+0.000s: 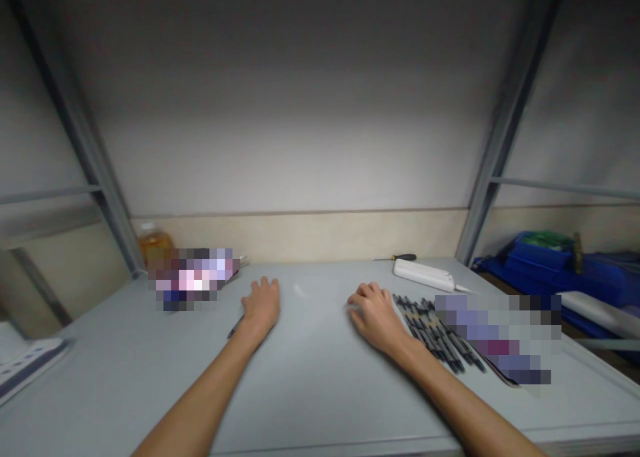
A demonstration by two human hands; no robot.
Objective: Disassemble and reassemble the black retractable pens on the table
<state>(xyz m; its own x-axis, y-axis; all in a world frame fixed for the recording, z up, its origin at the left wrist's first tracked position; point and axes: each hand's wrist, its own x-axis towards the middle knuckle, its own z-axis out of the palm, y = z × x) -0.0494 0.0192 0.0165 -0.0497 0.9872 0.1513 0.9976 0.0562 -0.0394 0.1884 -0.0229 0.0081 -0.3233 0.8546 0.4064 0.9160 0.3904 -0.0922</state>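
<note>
Both my hands rest on a pale grey table [310,370]. My left hand [261,305] lies palm down with its fingers curled under; a dark pen [234,328] pokes out from beneath its wrist side. My right hand [374,314] lies palm down too, fingers bent and pressed to the tabletop, nothing visible in them. Just right of it lies a row of several dark pens [434,334], side by side, touching or nearly touching the hand's edge.
A white tube-like tool [425,275] and a small screwdriver [400,258] lie at the back right. An amber bottle [153,242] stands back left beside a blurred-out patch. Blue bins [555,264] sit far right. Metal shelf posts flank the table.
</note>
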